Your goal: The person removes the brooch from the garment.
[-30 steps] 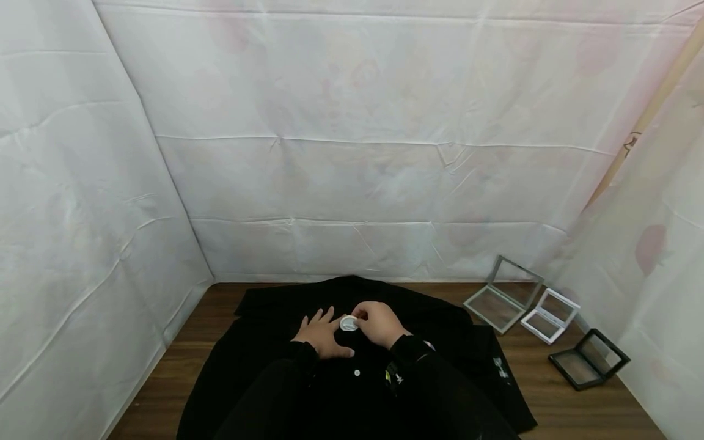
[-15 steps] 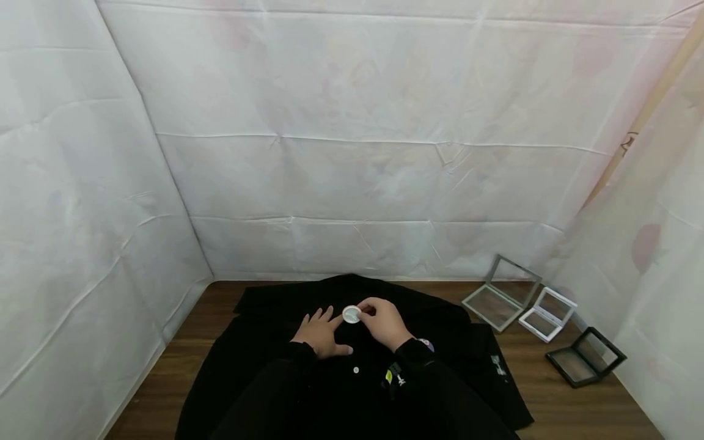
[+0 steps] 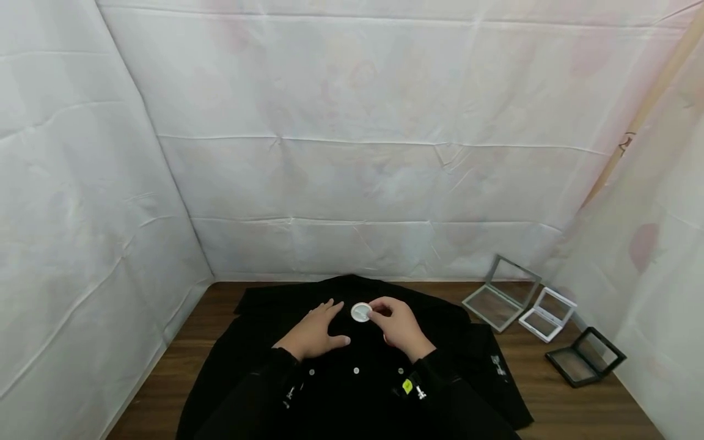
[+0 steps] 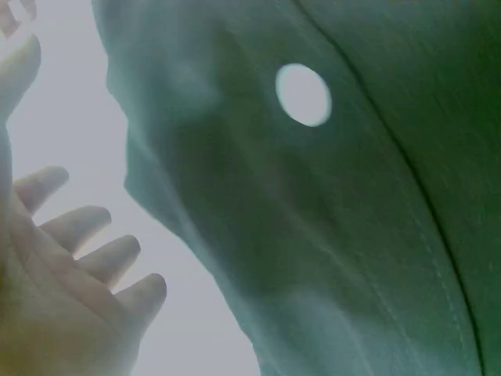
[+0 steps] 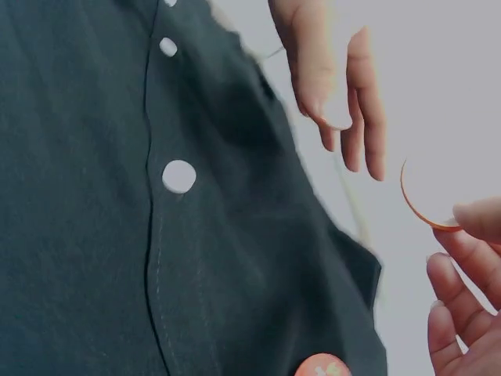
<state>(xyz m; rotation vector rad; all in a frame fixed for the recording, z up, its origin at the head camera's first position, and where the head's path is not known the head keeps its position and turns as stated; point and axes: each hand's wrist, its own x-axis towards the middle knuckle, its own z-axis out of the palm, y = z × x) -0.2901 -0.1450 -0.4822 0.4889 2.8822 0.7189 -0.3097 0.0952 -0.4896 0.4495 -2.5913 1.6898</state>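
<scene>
where the head view looks down, a black shirt (image 3: 357, 360) lies spread on the desk (image 3: 577, 409); the left hand (image 3: 313, 333) rests flat on the shirt, fingers straight, and the right hand (image 3: 398, 321) pinches a small white disc (image 3: 361, 311) just above the shirt's upper middle. beside the shirt stand three frames (image 3: 541, 324). left wrist view: relaxed fingers (image 4: 86, 258), a white button (image 4: 303, 95) on the shirt. right wrist view: fingertips (image 5: 477, 219) hold the disc's rim (image 5: 419, 207) off the shirt's edge.
</scene>
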